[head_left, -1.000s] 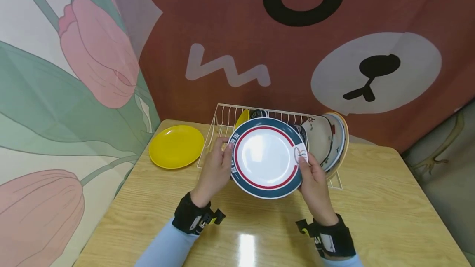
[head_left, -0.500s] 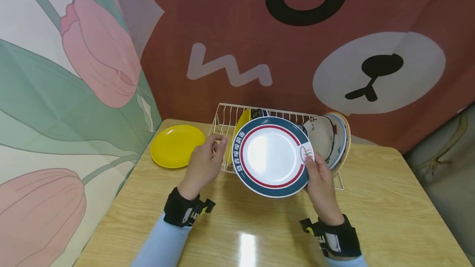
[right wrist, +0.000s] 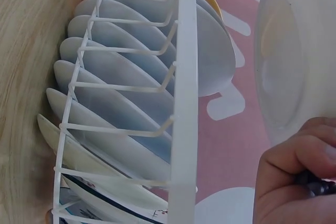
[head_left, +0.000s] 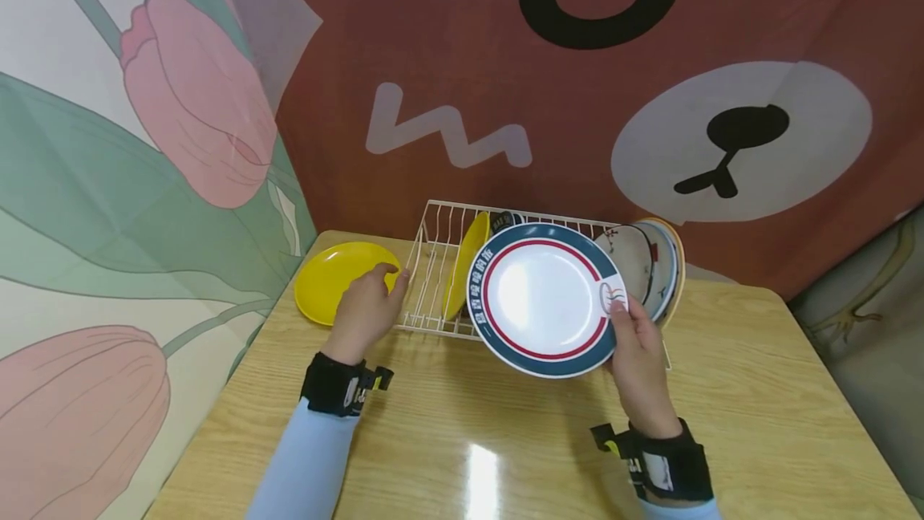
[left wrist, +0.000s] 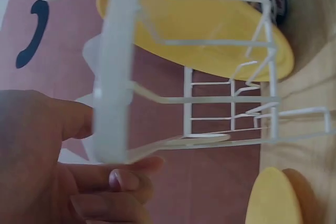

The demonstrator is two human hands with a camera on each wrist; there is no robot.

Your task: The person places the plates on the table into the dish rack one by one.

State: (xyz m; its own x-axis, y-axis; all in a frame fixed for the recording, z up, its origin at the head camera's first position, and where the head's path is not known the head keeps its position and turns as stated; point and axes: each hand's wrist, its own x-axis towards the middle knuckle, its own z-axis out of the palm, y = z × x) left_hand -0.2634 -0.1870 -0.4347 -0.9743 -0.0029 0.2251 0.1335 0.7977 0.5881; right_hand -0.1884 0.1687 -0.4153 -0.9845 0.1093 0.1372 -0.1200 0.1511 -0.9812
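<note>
A white plate [head_left: 545, 299] with a blue rim, a red ring and lettering is held up in front of the dish rack. My right hand [head_left: 642, 367] pinches its right edge, thumb on the face; in the right wrist view the plate's pale underside [right wrist: 289, 61] shows beside the curled fingers. My left hand [head_left: 364, 307] is at the rack's left end, fingers loosely bent and holding nothing. It overlaps the right edge of a yellow plate [head_left: 325, 283] on the table. The left wrist view has its thumb tip partly hidden by the rack's white rim [left wrist: 113, 77].
The white wire dish rack [head_left: 426, 307] stands at the table's back against a bear-print cloth [head_left: 462, 38]. Inside it, a yellow plate [head_left: 465, 267] leans at left and pale dishes [head_left: 635, 263] crowd the right. The wooden table [head_left: 433, 424] extends in front.
My left hand has let go of the blue-rimmed plate and moved left to the rack's end. The right hand has shifted slightly right with the plate.
</note>
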